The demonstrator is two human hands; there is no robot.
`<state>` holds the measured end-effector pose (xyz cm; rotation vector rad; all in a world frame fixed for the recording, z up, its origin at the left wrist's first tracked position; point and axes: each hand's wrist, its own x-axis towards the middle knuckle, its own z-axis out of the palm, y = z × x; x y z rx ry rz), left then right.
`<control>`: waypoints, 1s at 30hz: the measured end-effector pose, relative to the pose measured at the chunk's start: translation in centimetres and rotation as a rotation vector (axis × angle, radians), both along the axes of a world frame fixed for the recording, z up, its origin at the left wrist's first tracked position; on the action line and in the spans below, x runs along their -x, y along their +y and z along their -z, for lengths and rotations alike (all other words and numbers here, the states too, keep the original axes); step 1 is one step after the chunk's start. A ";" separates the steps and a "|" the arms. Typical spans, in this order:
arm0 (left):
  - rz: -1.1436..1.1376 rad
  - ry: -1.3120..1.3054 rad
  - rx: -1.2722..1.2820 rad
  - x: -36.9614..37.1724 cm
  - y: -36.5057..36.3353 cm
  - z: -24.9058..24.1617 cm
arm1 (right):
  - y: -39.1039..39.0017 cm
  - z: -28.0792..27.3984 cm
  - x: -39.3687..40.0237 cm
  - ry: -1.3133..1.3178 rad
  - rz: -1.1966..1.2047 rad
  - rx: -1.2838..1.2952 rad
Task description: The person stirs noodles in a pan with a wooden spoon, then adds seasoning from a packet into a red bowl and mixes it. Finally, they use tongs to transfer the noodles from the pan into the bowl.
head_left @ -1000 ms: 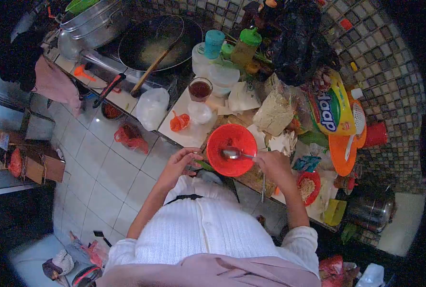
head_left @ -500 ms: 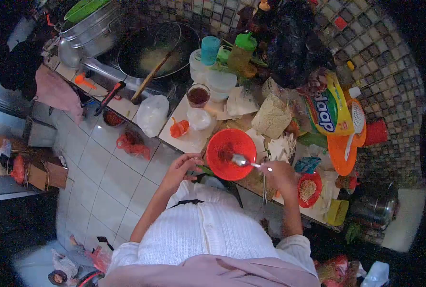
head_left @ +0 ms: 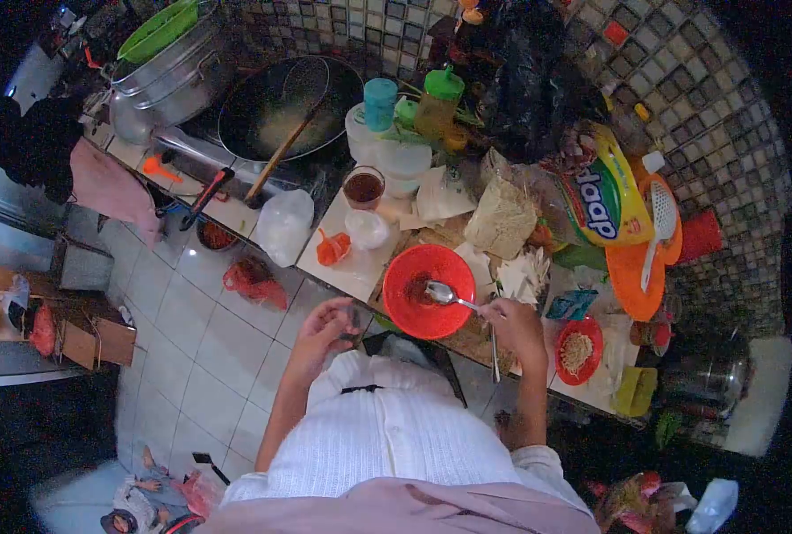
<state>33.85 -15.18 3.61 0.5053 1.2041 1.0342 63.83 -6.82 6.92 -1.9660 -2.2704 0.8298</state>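
My right hand (head_left: pixel 513 322) grips the handle of a metal spoon (head_left: pixel 445 293). The spoon's bowl end is inside a red bowl (head_left: pixel 402 316), over dark brown-red contents at the bottom. Left of this bowl, apart from its rim, is my left hand (head_left: pixel 320 327) with its fingers curled together. Something small and greyish shows at the fingertips, too blurred to name. Thin, pale cut strips (head_left: pixel 522 274) lie just beyond my right hand. To its right sits a smaller red dish (head_left: pixel 577 353) of pale shreds.
A wok (head_left: pixel 262 125) with a long-handled strainer stands on the stove. Around the bowl are a glass of dark liquid (head_left: pixel 363 187), plastic bags (head_left: pixel 285 222), an orange plate (head_left: pixel 636 285) and a yellow pack (head_left: pixel 611 191). A person (head_left: pixel 138 498) sits on the floor at lower left.
My left hand has drawn back from the red bowl, down and left, and its fingers have curled. The spoon has shifted slightly left and lower inside the bowl.
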 end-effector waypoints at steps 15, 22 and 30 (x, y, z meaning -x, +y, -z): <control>-0.433 0.453 -0.237 9.3 -0.7 -4.8 | -0.3 -3.9 6.1 0.116 0.186 -0.662; -0.506 0.960 -0.385 22.9 5.1 -4.1 | 0.9 -2.3 21.2 0.842 0.066 0.034; -0.162 0.700 -0.243 32.1 11.5 1.0 | 10.1 6.8 39.0 1.621 0.530 0.676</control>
